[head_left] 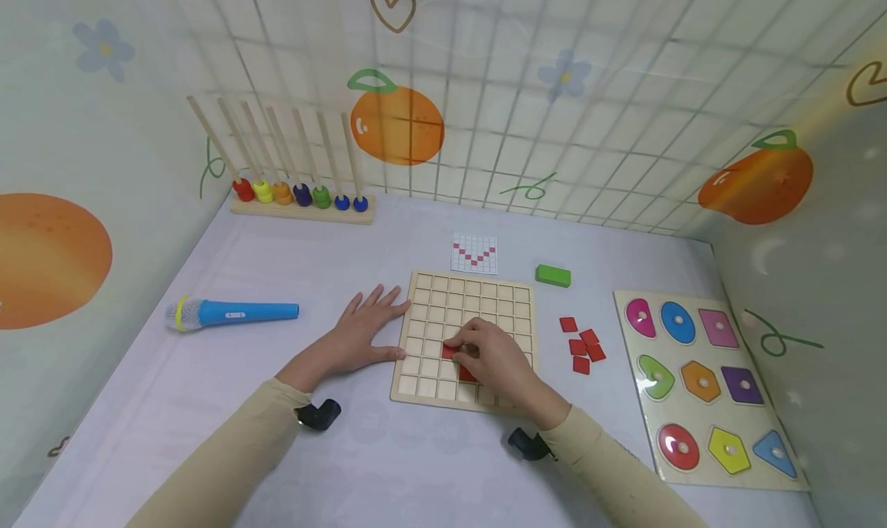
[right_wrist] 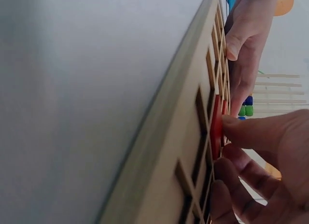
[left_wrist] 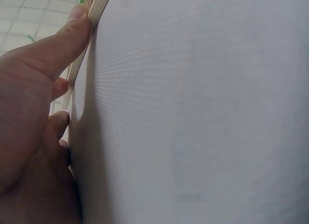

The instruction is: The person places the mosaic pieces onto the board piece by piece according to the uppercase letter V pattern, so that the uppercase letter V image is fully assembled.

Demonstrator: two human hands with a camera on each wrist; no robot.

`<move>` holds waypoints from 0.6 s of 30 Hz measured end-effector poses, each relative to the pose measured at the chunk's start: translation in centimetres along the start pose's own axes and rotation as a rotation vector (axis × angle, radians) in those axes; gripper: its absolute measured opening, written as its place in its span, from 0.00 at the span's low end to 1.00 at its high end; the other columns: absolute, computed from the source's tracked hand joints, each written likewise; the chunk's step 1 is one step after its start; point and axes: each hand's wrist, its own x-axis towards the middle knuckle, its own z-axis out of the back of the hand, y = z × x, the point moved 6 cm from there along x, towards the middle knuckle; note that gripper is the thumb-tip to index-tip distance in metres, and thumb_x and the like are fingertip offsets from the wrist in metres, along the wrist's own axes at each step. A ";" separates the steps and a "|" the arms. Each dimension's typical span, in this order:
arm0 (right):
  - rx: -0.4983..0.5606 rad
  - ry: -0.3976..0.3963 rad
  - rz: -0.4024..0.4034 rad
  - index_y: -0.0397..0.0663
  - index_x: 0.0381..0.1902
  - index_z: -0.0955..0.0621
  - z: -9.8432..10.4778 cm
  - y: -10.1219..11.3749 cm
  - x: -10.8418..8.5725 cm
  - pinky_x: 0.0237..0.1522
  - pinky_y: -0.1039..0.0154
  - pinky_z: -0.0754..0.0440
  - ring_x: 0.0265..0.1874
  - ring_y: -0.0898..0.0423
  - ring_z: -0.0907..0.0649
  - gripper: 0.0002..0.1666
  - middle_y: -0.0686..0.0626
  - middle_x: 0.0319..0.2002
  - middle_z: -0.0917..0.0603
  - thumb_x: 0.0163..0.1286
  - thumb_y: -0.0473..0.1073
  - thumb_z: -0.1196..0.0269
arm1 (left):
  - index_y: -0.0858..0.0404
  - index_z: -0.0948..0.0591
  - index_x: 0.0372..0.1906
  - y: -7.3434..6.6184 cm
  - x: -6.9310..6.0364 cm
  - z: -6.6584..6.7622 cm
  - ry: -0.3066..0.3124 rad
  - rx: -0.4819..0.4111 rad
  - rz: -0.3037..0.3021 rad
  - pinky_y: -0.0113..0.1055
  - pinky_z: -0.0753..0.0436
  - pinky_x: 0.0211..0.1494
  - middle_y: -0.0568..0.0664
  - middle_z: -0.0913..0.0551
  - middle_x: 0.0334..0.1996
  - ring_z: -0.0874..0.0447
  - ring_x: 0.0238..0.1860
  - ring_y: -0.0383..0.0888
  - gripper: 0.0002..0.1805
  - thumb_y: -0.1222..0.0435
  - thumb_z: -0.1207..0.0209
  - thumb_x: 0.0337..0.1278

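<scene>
A wooden grid board (head_left: 423, 393) lies flat on the table. My left hand (head_left: 363, 329) rests at its left edge, fingers spread, the thumb touching the frame; in the left wrist view the thumb (left_wrist: 63, 43) lies against the board's side. Over the lower middle cells, my right hand (head_left: 495, 357) pinches a red square tile (head_left: 449, 352) at the grid, partly hidden by the fingers. Another red tile (head_left: 467, 375) sits in a cell one row nearer and to the right. The right wrist view shows the thumb close against the red tiles (right_wrist: 217, 130).
Several loose red tiles (head_left: 577, 347) lie right of the board. Behind it are a pattern card (head_left: 474, 254) and a green block (head_left: 553, 275). A shape puzzle (head_left: 640, 428) lies far right, a blue toy microphone (head_left: 249, 312) left, a peg stand (head_left: 305, 212) back left.
</scene>
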 end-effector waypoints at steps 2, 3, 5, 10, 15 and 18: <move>0.003 0.003 0.004 0.56 0.45 0.09 0.0 0.0 0.0 0.34 0.69 0.22 0.33 0.63 0.24 0.11 0.60 0.41 0.18 0.64 0.40 0.26 | 0.53 0.41 0.81 0.0 0.0 0.0 0.000 0.000 -0.005 0.56 0.69 0.81 0.51 0.54 0.83 0.69 0.82 0.54 0.50 0.38 0.36 0.59; 0.002 0.005 0.001 0.56 0.46 0.09 0.0 0.0 0.0 0.34 0.69 0.22 0.33 0.63 0.24 0.12 0.60 0.41 0.19 0.65 0.40 0.27 | 0.53 0.42 0.81 0.0 0.0 0.0 0.002 -0.002 -0.004 0.55 0.69 0.81 0.51 0.55 0.83 0.69 0.82 0.54 0.50 0.38 0.36 0.59; 0.002 0.010 -0.007 0.56 0.47 0.09 0.0 -0.1 0.0 0.34 0.69 0.22 0.34 0.63 0.24 0.12 0.60 0.41 0.19 0.65 0.41 0.27 | 0.53 0.41 0.81 -0.1 0.0 0.1 -0.001 -0.005 -0.008 0.56 0.69 0.80 0.52 0.54 0.83 0.68 0.82 0.54 0.50 0.38 0.36 0.59; 0.018 0.014 -0.016 0.57 0.47 0.09 -0.1 0.0 0.0 0.35 0.69 0.21 0.34 0.63 0.24 0.12 0.60 0.41 0.19 0.65 0.40 0.27 | 0.54 0.40 0.81 -0.2 0.0 0.1 -0.008 -0.005 -0.013 0.57 0.68 0.80 0.53 0.54 0.82 0.68 0.82 0.55 0.50 0.39 0.35 0.59; 0.036 0.026 -0.035 0.58 0.49 0.11 -0.2 -0.3 0.0 0.36 0.68 0.20 0.35 0.63 0.24 0.14 0.59 0.41 0.19 0.66 0.41 0.28 | 0.54 0.40 0.81 -0.2 0.0 0.0 -0.010 0.003 -0.009 0.57 0.68 0.80 0.53 0.53 0.82 0.67 0.82 0.55 0.50 0.39 0.35 0.58; 0.047 0.031 -0.038 0.59 0.51 0.11 -0.2 -0.4 -0.1 0.38 0.66 0.19 0.36 0.63 0.23 0.15 0.59 0.41 0.19 0.67 0.41 0.29 | 0.54 0.40 0.81 -0.2 0.0 0.1 -0.012 0.007 -0.008 0.57 0.67 0.80 0.53 0.53 0.82 0.67 0.82 0.55 0.50 0.40 0.34 0.58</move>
